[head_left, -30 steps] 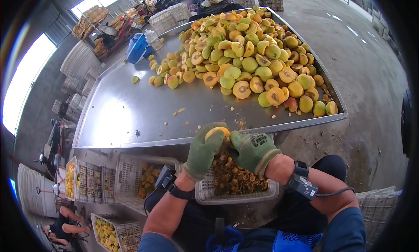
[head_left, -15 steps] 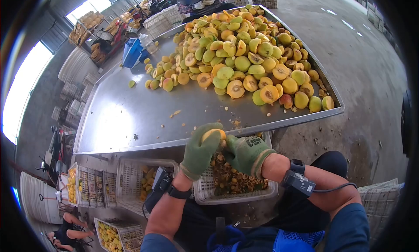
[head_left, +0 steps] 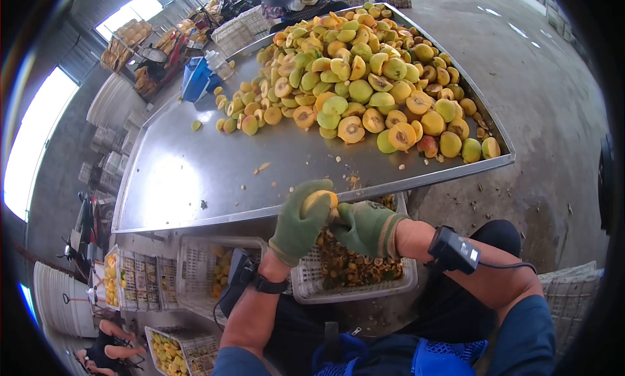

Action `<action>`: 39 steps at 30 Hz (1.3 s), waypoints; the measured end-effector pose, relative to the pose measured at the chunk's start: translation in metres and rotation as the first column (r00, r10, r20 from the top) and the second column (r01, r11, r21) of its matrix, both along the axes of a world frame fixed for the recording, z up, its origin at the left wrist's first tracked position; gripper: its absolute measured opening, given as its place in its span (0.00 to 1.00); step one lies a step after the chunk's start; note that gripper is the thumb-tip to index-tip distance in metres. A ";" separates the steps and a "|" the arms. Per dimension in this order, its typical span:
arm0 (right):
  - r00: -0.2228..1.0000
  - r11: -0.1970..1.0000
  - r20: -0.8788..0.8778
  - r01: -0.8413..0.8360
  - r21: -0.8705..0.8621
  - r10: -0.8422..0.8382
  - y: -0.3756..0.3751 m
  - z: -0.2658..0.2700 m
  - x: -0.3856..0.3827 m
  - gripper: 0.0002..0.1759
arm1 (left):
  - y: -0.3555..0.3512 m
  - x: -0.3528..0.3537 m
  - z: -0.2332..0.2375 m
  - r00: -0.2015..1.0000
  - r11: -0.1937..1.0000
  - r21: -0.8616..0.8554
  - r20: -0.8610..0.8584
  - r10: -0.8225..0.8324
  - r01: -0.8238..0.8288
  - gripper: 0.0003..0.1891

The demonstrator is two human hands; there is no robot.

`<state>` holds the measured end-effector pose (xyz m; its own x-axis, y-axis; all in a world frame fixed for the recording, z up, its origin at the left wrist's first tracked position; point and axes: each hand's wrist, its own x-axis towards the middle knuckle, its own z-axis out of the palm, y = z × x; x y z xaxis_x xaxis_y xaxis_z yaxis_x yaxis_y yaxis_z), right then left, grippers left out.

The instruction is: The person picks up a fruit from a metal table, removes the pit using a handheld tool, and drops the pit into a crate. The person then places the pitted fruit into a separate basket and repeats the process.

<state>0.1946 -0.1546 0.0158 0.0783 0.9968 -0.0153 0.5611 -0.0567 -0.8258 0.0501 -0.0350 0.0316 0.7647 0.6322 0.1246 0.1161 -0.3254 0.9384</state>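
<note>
My left hand [head_left: 301,221], in a green glove, is closed around a yellow peach half [head_left: 319,201] above the table's near edge. My right hand [head_left: 368,227], gloved too, touches the fruit from the right with its fingers curled in; whatever it grips is hidden. Below both hands sits a white crate [head_left: 407,279] of brown pits and scraps [head_left: 355,272]. A large heap of halved green and yellow peaches [head_left: 360,93] covers the far right part of the metal table [head_left: 260,197].
A blue container [head_left: 195,80] and a clear bottle [head_left: 218,63] stand at the table's far left. Crates of fruit [head_left: 189,268] [head_left: 169,356] are at the lower left. Another person [head_left: 303,1], in white gloves, sits across the table. A crate [head_left: 569,298] stands at the right.
My right hand has rolled, and its wrist device has turned with it. My left hand still holds the peach half in nearly the same place.
</note>
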 end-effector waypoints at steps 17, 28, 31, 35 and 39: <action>0.986 1.000 -0.162 -0.026 0.004 0.026 0.012 -0.015 0.007 0.14 | 0.021 -0.010 0.001 0.986 0.970 -0.180 0.068 -0.151 0.161 0.23; 0.997 0.998 0.047 -0.064 0.005 0.063 0.004 -0.010 0.008 0.12 | 0.018 0.000 0.003 0.978 0.980 -0.056 -0.070 -0.195 0.192 0.17; 0.991 0.996 -0.100 -0.090 -0.008 0.089 0.008 -0.018 0.010 0.12 | 0.013 0.003 0.005 0.981 0.982 -0.024 -0.053 -0.187 0.186 0.18; 0.809 0.976 -0.587 -0.150 -0.157 0.030 0.018 -0.042 0.003 0.12 | 0.008 0.006 -0.011 0.995 0.992 0.108 0.069 -0.072 0.065 0.19; 0.726 0.869 -0.680 -0.267 -0.417 -0.103 0.003 0.024 0.011 0.11 | 0.002 0.007 -0.020 0.986 0.996 0.083 0.165 0.029 -0.043 0.19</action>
